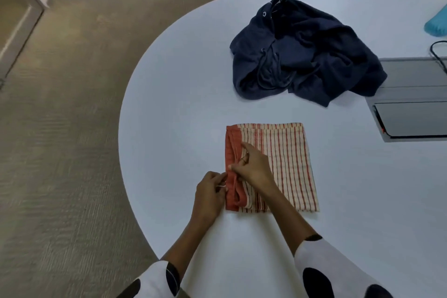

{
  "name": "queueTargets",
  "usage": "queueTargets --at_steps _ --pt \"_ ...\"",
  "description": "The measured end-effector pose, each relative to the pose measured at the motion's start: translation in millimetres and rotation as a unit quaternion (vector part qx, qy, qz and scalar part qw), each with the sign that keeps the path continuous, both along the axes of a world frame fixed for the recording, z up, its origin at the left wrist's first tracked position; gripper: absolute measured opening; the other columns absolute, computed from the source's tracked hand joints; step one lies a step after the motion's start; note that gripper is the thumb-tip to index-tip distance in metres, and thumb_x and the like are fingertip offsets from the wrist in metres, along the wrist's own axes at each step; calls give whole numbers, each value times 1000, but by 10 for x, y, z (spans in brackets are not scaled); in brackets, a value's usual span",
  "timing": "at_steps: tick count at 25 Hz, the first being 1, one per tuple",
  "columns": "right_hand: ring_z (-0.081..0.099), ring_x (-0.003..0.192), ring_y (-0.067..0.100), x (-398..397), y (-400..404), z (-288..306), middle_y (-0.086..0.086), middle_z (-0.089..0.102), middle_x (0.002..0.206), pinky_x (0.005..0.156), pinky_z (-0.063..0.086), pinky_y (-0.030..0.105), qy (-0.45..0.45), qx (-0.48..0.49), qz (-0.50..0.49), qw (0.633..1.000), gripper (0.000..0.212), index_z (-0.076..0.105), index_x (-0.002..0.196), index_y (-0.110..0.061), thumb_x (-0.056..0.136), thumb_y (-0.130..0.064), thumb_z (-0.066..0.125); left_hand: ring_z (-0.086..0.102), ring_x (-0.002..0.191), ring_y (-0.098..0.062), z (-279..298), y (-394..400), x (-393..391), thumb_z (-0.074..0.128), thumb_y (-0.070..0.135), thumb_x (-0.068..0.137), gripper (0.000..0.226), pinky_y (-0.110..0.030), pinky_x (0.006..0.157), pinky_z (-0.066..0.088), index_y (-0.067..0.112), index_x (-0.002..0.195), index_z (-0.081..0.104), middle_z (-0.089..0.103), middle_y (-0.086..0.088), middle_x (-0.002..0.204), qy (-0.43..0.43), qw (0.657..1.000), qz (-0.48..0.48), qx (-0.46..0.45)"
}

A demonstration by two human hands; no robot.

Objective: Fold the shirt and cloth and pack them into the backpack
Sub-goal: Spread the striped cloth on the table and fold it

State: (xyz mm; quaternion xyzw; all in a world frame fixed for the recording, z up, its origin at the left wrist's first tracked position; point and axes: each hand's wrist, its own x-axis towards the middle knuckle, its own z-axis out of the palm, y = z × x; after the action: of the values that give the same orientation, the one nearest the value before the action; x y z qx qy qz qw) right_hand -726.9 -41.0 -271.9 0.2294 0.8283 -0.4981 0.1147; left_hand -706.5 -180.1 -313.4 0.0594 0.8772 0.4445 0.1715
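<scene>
Both hands pinch the red edge of a folded striped cloth on a white table: left hand, right hand.

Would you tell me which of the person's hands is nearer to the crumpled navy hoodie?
The right hand. It rests on the striped cloth, below the navy hoodie; the left hand pinches the cloth's red edge, lower and farther left.

Cloth: thin woven fabric, matt. Shirt: soft, fleecy knit. Table: smooth, faint sheen. Floor: rough ribbed carpet.
</scene>
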Motion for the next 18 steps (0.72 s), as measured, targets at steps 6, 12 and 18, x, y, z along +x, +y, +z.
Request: queueTargets --at_steps 6,12,18 --pt "60 79 16 54 -230 -227 3 61 83 82 54 32 17 61 47 997 40 52 127 -12 89 -19 61 57 85 -5 -35 -26 -35 53 -3 90 32 -12 79 49 6 119 62 56 4 98 8 1000 -15 1" --pt "56 98 13 181 -100 -313 3 61 107 89 47 22 69 70 22 995 34 55 129 -12 96 -19 50 47 113 0 48 71 -64 35 39 96 48 -4 96 32 16 136 49 49 2 134 110 993 -23 -36" --pt "19 145 24 281 213 -647 12 25 156 119 17 41 153 289 174 929 58 23 148 -9 96 -34 27 -7 147 -22 -154 24 -336 31 81 77 108 -52 118 -1 9 152 3 -6 -6 159 189 877 -350 -270"
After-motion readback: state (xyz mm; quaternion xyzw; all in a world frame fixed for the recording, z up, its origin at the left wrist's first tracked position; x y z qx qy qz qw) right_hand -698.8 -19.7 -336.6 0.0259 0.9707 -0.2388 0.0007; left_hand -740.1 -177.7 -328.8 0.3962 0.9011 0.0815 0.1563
